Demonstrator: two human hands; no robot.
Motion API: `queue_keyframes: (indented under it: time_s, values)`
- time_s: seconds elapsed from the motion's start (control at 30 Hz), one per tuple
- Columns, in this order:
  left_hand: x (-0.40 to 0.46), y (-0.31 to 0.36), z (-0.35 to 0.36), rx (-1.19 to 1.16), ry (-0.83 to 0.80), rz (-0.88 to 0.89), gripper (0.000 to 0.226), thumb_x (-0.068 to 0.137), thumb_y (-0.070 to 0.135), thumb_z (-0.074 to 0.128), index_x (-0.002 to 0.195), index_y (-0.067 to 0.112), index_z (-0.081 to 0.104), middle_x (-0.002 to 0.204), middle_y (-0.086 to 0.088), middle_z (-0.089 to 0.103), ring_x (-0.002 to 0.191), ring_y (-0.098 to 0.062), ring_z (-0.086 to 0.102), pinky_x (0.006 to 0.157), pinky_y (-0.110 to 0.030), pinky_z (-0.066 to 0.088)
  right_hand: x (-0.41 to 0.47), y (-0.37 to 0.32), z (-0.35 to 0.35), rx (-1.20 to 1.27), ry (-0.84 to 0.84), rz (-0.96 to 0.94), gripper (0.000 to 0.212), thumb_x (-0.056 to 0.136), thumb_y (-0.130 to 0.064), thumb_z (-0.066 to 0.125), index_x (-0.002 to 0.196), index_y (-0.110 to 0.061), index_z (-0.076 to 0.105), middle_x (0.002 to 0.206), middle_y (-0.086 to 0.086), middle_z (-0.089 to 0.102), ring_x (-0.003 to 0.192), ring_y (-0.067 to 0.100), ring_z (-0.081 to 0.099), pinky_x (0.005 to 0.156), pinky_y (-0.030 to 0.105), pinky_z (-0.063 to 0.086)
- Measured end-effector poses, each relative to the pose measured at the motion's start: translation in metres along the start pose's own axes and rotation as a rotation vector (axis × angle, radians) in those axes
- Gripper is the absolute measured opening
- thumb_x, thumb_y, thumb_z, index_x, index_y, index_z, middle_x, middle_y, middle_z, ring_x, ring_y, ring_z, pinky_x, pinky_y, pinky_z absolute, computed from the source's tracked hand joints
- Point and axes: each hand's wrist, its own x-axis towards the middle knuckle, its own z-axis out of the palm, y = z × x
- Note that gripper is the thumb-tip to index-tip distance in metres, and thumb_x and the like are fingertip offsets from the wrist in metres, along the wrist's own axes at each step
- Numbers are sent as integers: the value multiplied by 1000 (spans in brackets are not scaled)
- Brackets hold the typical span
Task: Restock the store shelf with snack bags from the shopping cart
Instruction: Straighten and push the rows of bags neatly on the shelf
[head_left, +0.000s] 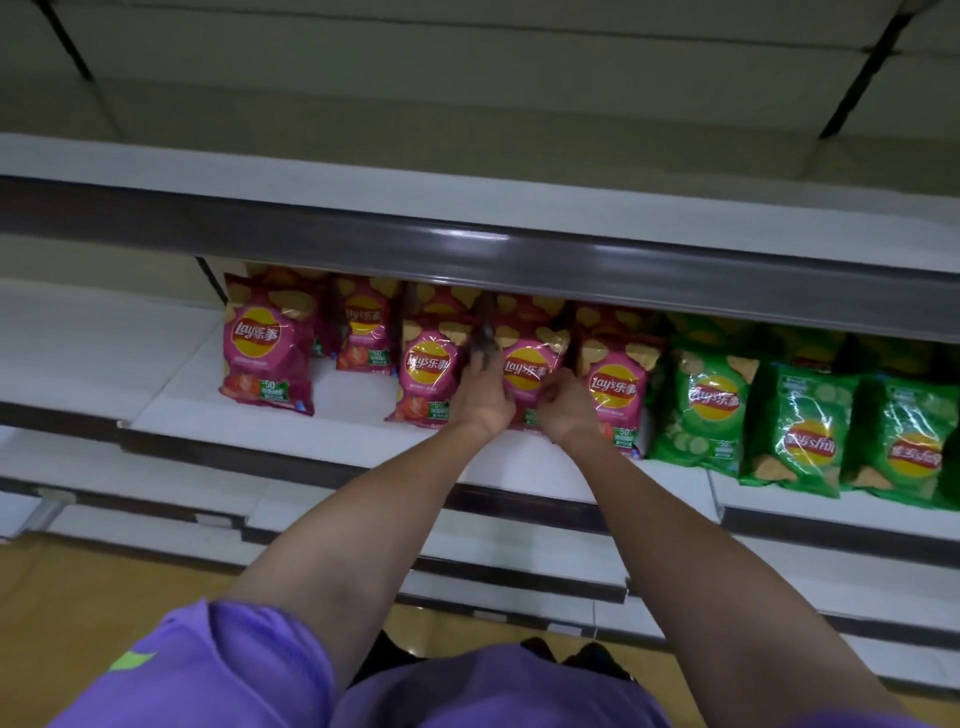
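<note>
Head: two hands (483, 400) grip one pink bag (527, 366).

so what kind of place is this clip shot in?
Most likely a store snack aisle: tiered white shelves with dark price-strip rails, faced rows of pink Lay's chip bags and green Lay's bags. Both hands hold a pink bag on the shelf.

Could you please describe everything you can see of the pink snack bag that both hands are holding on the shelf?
The glossy pink plastic snack bag stands roughly upright on the white shelf board, in a row of matching pink bags. It shows a red-and-yellow round logo with chip pictures above; its top sits under the grey shelf rail. The left hand grips its left edge, the right hand its lower right. Its bottom is hidden.
</note>
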Motion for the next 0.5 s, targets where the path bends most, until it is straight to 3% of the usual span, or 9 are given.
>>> queue_keyframes:
  time_s: [0.07,0.17,0.33,0.4,0.5]
  values:
    - [-2,5,1,-30,28,-46,74,89,13,64,151,19,25,151,-12,31,133,-35,41,100,-44,47,-2,2,-4,-36,37,5,36,92,-8,55,127,-12,52,133,14,51,107,36,59,90,44,54]
    - [-8,8,9,-165,-96,-49,84,94,15,62,156,28,7,151,-14,36,124,-37,54,93,-39,48,-5,4,1,-91,-68,10,60,92,-20,61,147,-20,37,137,17,43,118,42,55,102,46,49]
    - [-11,4,10,-108,-129,-102,81,95,26,62,153,37,7,150,-15,35,128,-37,51,104,-46,48,-13,-1,11,-132,-142,14,72,91,-27,63,154,-25,28,142,14,37,126,41,47,106,44,42]
    - [-10,6,7,-63,-171,-128,85,91,25,67,154,34,10,151,-14,34,130,-38,49,104,-48,48,-11,0,8,-102,-141,18,68,90,-21,65,150,-23,35,139,14,43,122,39,52,103,43,45]
    - [-11,16,0,142,-29,-58,65,91,19,64,147,21,32,148,-13,36,127,-35,47,95,-45,52,-4,8,-5,-12,41,-21,32,93,-10,53,125,-10,57,118,16,62,105,37,63,85,39,53]
